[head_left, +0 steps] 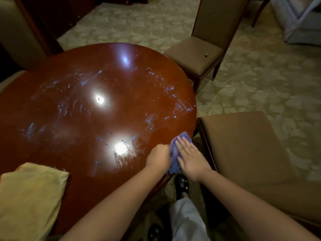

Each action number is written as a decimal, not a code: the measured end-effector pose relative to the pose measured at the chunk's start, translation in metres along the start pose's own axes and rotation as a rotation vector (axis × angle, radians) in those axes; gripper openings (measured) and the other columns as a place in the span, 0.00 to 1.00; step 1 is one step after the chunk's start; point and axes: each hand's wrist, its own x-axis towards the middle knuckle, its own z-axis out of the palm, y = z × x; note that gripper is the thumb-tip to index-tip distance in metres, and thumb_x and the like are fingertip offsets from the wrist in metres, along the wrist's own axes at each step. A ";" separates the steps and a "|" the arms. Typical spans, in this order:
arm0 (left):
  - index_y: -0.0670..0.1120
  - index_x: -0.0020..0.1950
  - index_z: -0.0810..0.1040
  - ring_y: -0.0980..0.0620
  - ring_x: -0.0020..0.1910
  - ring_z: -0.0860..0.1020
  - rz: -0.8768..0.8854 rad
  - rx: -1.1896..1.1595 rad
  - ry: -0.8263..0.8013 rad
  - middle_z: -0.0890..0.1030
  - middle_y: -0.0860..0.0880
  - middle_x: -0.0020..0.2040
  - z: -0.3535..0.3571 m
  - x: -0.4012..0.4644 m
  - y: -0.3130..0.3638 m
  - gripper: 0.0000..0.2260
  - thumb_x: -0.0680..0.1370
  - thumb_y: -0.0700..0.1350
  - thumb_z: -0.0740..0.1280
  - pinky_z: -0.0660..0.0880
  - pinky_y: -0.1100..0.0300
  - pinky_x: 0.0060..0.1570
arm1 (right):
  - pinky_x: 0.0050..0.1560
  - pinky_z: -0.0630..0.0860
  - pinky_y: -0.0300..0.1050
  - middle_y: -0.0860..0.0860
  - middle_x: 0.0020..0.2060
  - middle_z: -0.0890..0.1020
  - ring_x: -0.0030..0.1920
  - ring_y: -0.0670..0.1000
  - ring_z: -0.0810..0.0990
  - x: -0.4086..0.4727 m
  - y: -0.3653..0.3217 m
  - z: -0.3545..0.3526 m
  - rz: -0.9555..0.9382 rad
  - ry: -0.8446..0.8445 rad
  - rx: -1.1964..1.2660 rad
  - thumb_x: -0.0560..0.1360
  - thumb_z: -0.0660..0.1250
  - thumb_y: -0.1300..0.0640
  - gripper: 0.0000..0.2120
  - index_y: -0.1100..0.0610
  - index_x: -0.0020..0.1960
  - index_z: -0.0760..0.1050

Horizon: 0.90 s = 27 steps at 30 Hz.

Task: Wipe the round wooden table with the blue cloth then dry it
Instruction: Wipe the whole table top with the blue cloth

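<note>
While the left hand [159, 158] bunches the blue cloth [174, 153] in curled fingers, the right hand [190, 158] presses flat on it at the round wooden table [86, 110]'s near-right edge, cloth running near-to-far.

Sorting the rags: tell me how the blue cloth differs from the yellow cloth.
The blue cloth is small and bunched under both hands at the table's right edge; the yellow cloth is larger, lies folded and untouched at the near left edge. Both rest on the round wooden table.

Glossy, wet-streaked reddish wood table [83, 70]; soft blue cloth [173, 153]; matt yellow cloth [31, 197]; matt brown upholstered chairs [194, 53].
</note>
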 end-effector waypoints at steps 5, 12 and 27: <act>0.38 0.51 0.79 0.41 0.51 0.80 -0.052 0.000 0.012 0.81 0.40 0.50 -0.008 0.021 0.011 0.08 0.79 0.36 0.60 0.75 0.53 0.46 | 0.71 0.33 0.43 0.52 0.76 0.40 0.77 0.50 0.39 0.024 0.008 -0.014 0.031 0.017 0.034 0.69 0.28 0.44 0.40 0.59 0.78 0.41; 0.38 0.55 0.78 0.40 0.49 0.80 0.071 0.132 -0.092 0.81 0.39 0.49 -0.008 0.006 0.013 0.09 0.78 0.38 0.61 0.76 0.52 0.46 | 0.75 0.53 0.54 0.55 0.75 0.52 0.76 0.54 0.50 0.005 0.010 -0.005 -0.030 -0.002 0.010 0.75 0.39 0.46 0.35 0.64 0.76 0.55; 0.38 0.47 0.78 0.41 0.45 0.80 0.014 0.069 -0.041 0.81 0.39 0.47 -0.025 0.006 0.005 0.10 0.79 0.42 0.60 0.73 0.55 0.40 | 0.71 0.32 0.42 0.53 0.78 0.45 0.77 0.51 0.42 0.011 -0.013 0.001 0.025 0.026 0.098 0.74 0.34 0.43 0.36 0.60 0.78 0.46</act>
